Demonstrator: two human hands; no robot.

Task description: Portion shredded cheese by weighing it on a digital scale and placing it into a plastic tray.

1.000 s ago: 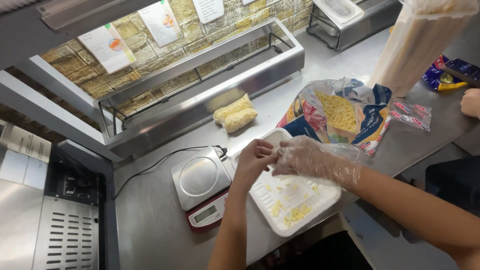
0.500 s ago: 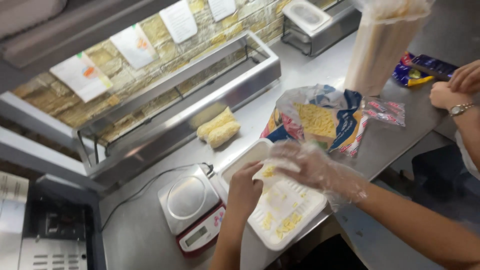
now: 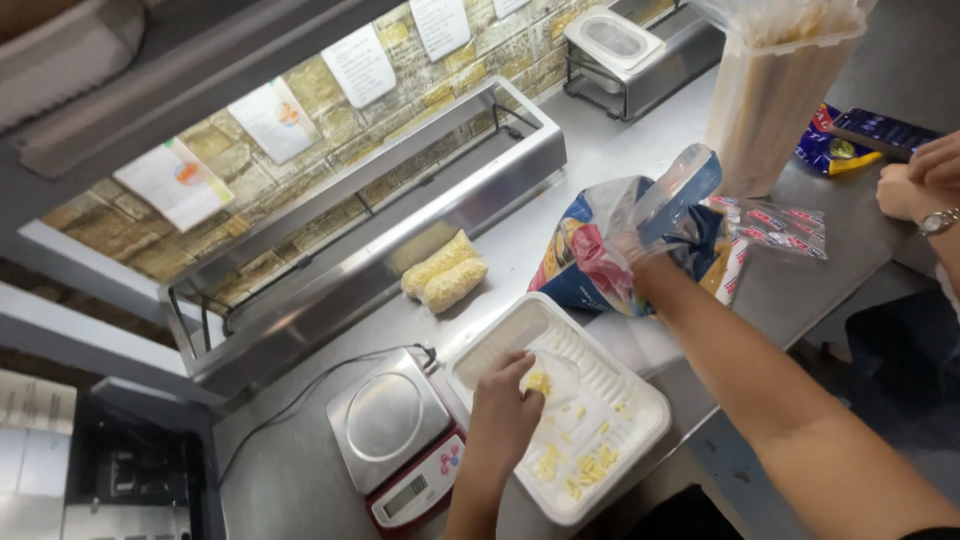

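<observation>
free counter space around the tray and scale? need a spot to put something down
Bare steel between the scale and the pasta bundles, and front-left of the scale. Another patch lies between the metal rack and the tall bag. Crowded: white tray, where the left hand rests, and printed bag around the right hand.

Looking down at a steel counter, I see two bare arms at work over a white tray and a bag of pasta.

My left hand point(image 3: 505, 395) rests inside the white tray point(image 3: 640, 400), fingers curled around a small clear bag point(image 3: 552, 375) with a few yellow pasta pieces in it; more pieces lie loose near the tray's front edge. My right hand point(image 3: 640, 255) is pushed into the open mouth of a crinkled blue and red pasta bag point(image 3: 590, 250) just behind the tray. A kitchen scale point(image 3: 390, 415) with a round steel pan sits touching the tray's left side. Two filled pasta portions point(image 3: 445, 272) lie near a steel trough. Another person's hand point(image 3: 915, 180), wearing a watch, rests at the far right.
</observation>
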